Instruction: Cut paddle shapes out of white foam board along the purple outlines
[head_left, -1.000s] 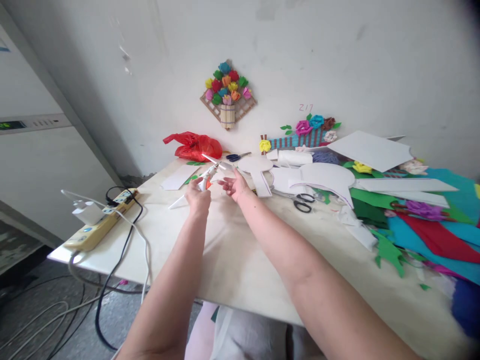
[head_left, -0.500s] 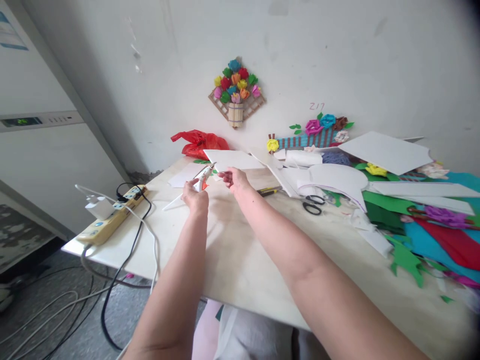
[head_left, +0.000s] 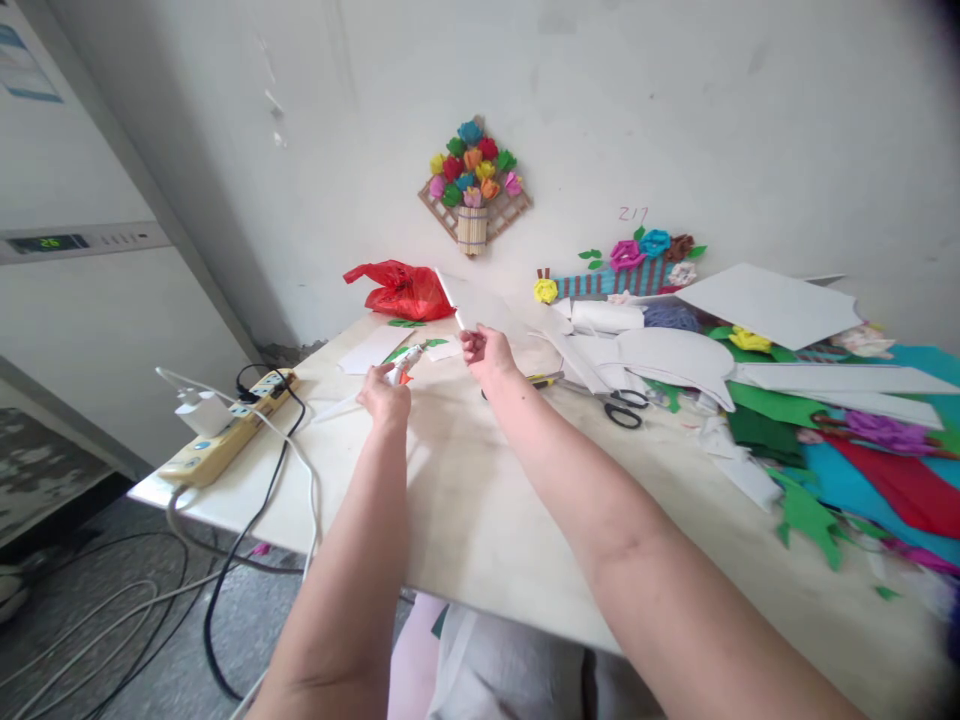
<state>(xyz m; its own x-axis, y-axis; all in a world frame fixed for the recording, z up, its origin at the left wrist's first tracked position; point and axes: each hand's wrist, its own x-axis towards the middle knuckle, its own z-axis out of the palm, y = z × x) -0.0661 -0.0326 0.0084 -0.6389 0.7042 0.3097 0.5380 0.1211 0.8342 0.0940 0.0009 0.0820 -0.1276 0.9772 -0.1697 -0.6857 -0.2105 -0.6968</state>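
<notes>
My left hand [head_left: 385, 398] is wrapped round a white hot glue gun [head_left: 407, 360] with an orange trigger, held low over the table; its nozzle points away from me and a white glue stick trails behind. My right hand [head_left: 487, 353] is closed on the near edge of a white foam board [head_left: 481, 308], which is tilted up off the table. Part of the board's edge lies behind my fingers. A small white piece [head_left: 444, 348] and green paper leaves [head_left: 397, 352] lie beyond the glue gun.
A yellow power strip [head_left: 225, 437] with cables sits on the left edge. Black-handled scissors [head_left: 624, 410] and a yellow cutter [head_left: 546, 380] lie right of centre. White board pieces [head_left: 671, 362] and coloured paper cover the right side. A red plastic bag [head_left: 409, 292] rests near the wall.
My right hand has shifted slightly right, and the white board has risen and tilted up with it. My left hand has lowered the glue gun a little and moved slightly left.
</notes>
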